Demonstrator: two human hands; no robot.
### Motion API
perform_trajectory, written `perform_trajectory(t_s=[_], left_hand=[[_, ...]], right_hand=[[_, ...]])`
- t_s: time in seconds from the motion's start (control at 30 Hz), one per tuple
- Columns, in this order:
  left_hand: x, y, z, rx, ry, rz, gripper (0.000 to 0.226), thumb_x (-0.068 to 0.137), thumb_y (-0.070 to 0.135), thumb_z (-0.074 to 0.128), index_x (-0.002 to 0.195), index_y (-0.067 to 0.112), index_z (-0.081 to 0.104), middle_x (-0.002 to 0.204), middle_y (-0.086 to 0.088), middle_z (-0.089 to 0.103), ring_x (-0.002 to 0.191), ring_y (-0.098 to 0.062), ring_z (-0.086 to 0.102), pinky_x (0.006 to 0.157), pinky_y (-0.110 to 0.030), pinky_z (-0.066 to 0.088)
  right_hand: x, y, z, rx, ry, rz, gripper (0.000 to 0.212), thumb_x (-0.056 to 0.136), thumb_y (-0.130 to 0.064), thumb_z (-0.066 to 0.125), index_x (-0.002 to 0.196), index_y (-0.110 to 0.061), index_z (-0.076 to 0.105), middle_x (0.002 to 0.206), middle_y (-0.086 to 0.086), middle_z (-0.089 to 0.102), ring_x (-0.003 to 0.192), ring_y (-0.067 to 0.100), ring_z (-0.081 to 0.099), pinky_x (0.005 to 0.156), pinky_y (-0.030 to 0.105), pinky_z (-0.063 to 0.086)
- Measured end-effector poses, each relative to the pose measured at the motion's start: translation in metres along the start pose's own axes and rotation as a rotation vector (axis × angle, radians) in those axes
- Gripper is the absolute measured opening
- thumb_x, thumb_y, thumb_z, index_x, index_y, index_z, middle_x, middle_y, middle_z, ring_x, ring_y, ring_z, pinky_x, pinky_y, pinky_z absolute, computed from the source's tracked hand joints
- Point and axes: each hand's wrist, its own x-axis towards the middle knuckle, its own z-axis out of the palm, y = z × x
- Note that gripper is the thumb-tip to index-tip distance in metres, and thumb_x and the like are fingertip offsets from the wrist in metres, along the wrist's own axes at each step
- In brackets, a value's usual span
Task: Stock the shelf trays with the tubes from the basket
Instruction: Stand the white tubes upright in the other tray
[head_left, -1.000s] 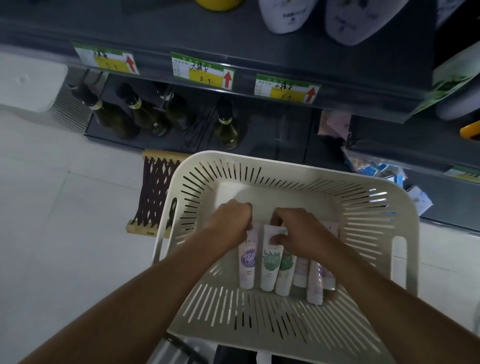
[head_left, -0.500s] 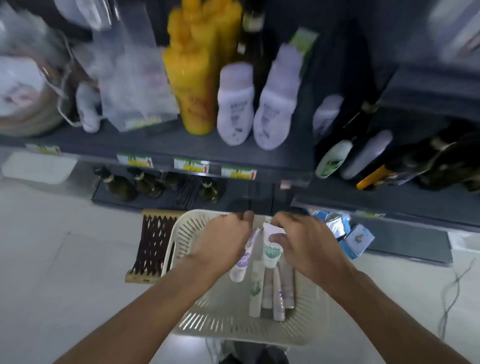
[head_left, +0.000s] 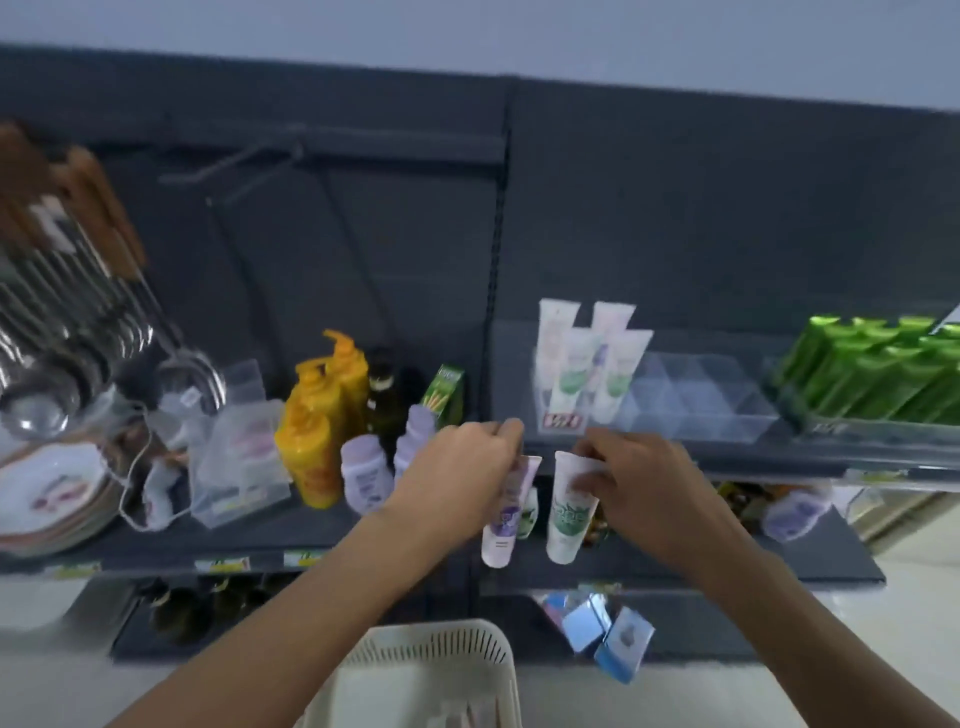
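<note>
Presently we list two tubes in hand and one destination.

Item 1: purple-label tube (head_left: 505, 522). The grip of our left hand (head_left: 457, 470) pinches it at the flat crimped end. It hangs cap-down, its long axis close to vertical with a slight lean.

Item 2: green-label tube (head_left: 569, 514). The grip of our right hand (head_left: 641, 486) pinches it the same way at the crimp, cap-down and near vertical. The two tubes hang side by side without touching, in front of the shelf (head_left: 779, 464) and below its front edge.

Item 3: clear shelf tray (head_left: 696, 400). It sits on that shelf, above and beyond both grips and to the right of the left hand. The standing tubes (head_left: 584, 364) fill its left end, crimp-up. The clear compartments to their right look unfilled, though blur keeps us from telling the dividers apart.

Item 4: basket (head_left: 441, 657). It lies low in view beneath our forearms, and its contents are too blurred to count.

Assessment: we judge the right hand the nearer to the open compartments. Both tubes already match the upright axis of the stocked ones, so the move asks for a lift up and forward, not a turn.
</note>
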Motion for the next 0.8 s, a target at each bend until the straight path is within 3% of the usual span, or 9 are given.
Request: perform_trajectory(t_s=[0.1,0.23,0.4,0.5,0.8], left_hand=[[0.037,0.021,-0.019,-0.042,0.05,0.016,0.022,0.084,0.012,0.058,0.103,0.015,0.047,0.1,-0.004,0.065,0.087,-0.03,0.063,0.067,-0.039,0.05],[0.081,0.051,-0.038,-0.06,0.135,0.029,0.023,0.085,0.022,0.063,0.102,0.02,0.048,0.096,0.0,0.066,0.083,-0.029,0.063,0.069,-0.039,0.053],[0.129,0.084,-0.057,-0.053,0.317,0.032,0.009,0.092,0.033,0.057,0.097,0.026,0.054,0.086,0.006,0.066,0.077,-0.022,0.06,0.065,-0.031,0.044],[0.164,0.096,-0.059,-0.055,0.416,0.04,0.01,0.092,0.034,0.057,0.091,0.026,0.062,0.078,0.006,0.063,0.08,-0.017,0.055,0.077,-0.033,0.044],[0.266,0.097,-0.05,0.046,0.405,0.03,0.015,0.092,0.035,0.053,0.097,0.031,0.067,0.08,0.009,0.062,0.098,-0.013,0.052,0.097,-0.034,0.033]], right_hand=[[0.007,0.029,-0.039,0.014,-0.015,0.034,0.01,0.09,-0.028,0.064,0.096,-0.025,0.057,0.098,-0.005,0.069,0.087,0.024,0.061,0.072,0.038,0.046],[0.011,0.068,-0.076,0.053,-0.018,0.054,0.012,0.087,-0.034,0.064,0.088,-0.027,0.054,0.083,-0.007,0.065,0.079,0.02,0.058,0.068,0.036,0.043],[0.018,0.116,-0.107,0.108,0.012,0.082,0.012,0.079,-0.034,0.064,0.082,-0.029,0.053,0.073,-0.012,0.063,0.068,0.009,0.055,0.065,0.037,0.047],[0.024,0.138,-0.121,0.163,0.042,0.087,0.014,0.075,-0.031,0.067,0.08,-0.029,0.054,0.068,-0.012,0.062,0.064,0.009,0.055,0.063,0.036,0.047],[0.071,0.181,-0.134,0.218,0.11,0.009,0.015,0.079,-0.03,0.072,0.079,-0.029,0.057,0.068,-0.014,0.064,0.062,0.01,0.057,0.059,0.035,0.048]])
